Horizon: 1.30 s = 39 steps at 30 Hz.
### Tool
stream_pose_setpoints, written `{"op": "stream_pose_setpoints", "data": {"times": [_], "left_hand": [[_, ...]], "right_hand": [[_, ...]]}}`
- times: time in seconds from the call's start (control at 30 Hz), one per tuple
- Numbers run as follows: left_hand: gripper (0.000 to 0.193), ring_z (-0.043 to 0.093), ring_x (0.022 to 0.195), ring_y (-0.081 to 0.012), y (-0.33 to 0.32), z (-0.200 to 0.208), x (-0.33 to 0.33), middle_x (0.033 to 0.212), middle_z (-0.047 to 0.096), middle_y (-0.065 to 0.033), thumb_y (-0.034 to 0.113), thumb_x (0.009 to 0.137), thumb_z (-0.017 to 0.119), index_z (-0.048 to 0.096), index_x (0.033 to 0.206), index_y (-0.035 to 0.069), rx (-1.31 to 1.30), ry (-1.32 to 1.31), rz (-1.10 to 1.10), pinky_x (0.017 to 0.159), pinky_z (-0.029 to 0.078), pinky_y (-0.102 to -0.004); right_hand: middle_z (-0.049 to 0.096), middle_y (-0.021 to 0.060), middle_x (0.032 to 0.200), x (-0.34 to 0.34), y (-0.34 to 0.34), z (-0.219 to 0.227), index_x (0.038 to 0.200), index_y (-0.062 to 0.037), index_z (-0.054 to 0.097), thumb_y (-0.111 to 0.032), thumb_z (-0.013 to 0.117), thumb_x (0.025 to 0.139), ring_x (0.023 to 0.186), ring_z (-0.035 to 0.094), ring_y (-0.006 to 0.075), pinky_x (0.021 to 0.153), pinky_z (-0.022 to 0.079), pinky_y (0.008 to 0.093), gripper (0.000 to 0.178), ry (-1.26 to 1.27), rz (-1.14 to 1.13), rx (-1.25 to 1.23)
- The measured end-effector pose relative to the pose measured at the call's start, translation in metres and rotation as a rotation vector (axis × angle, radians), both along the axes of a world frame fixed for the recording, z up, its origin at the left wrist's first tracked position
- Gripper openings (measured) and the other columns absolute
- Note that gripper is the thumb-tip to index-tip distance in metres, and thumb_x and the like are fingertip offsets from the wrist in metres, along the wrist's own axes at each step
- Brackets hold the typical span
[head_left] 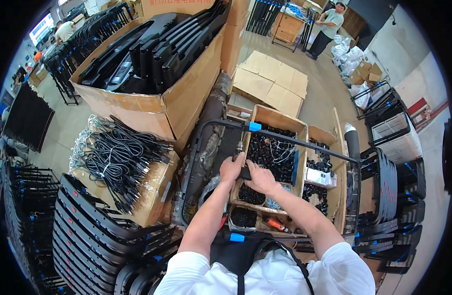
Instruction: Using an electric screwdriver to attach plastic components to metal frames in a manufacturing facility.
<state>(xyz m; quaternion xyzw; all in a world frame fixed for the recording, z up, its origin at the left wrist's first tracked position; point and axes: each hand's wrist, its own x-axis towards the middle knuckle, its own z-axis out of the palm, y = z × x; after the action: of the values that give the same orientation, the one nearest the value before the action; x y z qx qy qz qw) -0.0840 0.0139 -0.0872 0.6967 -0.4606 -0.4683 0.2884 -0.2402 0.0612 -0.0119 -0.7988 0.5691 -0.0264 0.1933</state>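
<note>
A black tubular frame [304, 143] with rounded corners lies in front of me, a blue tape patch [255, 127] on its far bar. My left hand [231, 168] is closed around the front of a drill-like power tool [245, 173], whose metal nose [239, 146] points at the far bar by the tape. Whether the tip touches the bar I cannot tell. My right hand [261, 179] grips the tool's dark body from the right, its fingers partly hidden. Under the frame, a wooden parts tray [303, 169] holds small black pieces [270, 152] and silver screws [272, 203].
A white box [320, 177] and an orange-handled tool [276, 224] lie in the tray. Bundled black cables [115, 160] sit on a carton at left, below a large carton [137, 110] of black parts. Stacked black frames [83, 236] flank me. A person [328, 27] stands far right.
</note>
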Motion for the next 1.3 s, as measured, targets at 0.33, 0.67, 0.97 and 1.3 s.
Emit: {"op": "stream_pose_setpoints", "data": {"times": [0.33,0.67,0.97,1.3], "left_hand": [[0.075,0.072,0.111,-0.0418,-0.008,0.003,-0.01,0.108,0.076,-0.0277,0.07,0.092,0.063,0.077,0.107,-0.003,-0.003,-0.01,0.042,0.097,0.053,-0.0471],[0.089,0.066,0.125,-0.0437,-0.018,0.015,-0.012,0.127,0.07,-0.031,0.073,0.093,0.059,0.067,0.13,-0.007,0.062,-0.095,-0.035,0.106,0.05,-0.0475],[0.092,0.065,0.126,-0.0441,-0.025,0.014,-0.016,0.131,0.068,-0.0313,0.074,0.093,0.058,0.062,0.138,-0.006,0.054,-0.132,-0.036,0.108,0.05,-0.0493],[0.088,0.067,0.124,-0.0446,-0.035,0.019,-0.018,0.128,0.07,-0.0301,0.072,0.092,0.061,0.057,0.138,-0.002,0.083,-0.097,-0.019,0.106,0.05,-0.051]], "right_hand": [[0.068,0.0272,0.127,-0.013,-0.014,-0.003,0.148,0.0017,0.041,-0.036,0.082,0.085,0.11,0.07,0.0435,0.092,0.059,0.0512,0.084,-0.028,0.028,0.037],[0.067,0.0314,0.129,-0.017,-0.019,-0.01,0.153,0.0028,0.035,-0.037,0.082,0.086,0.112,0.07,0.0454,0.094,0.058,0.0512,0.091,-0.084,0.008,0.054],[0.065,0.0308,0.134,-0.017,-0.027,0.0,0.159,0.002,0.027,-0.045,0.079,0.087,0.108,0.071,0.0473,0.094,0.058,0.0522,0.1,-0.098,-0.024,0.123],[0.062,0.0244,0.135,-0.017,-0.033,-0.002,0.149,-0.0016,0.043,-0.041,0.078,0.088,0.117,0.066,0.0446,0.097,0.056,0.0521,0.081,-0.13,-0.011,0.114]]}}
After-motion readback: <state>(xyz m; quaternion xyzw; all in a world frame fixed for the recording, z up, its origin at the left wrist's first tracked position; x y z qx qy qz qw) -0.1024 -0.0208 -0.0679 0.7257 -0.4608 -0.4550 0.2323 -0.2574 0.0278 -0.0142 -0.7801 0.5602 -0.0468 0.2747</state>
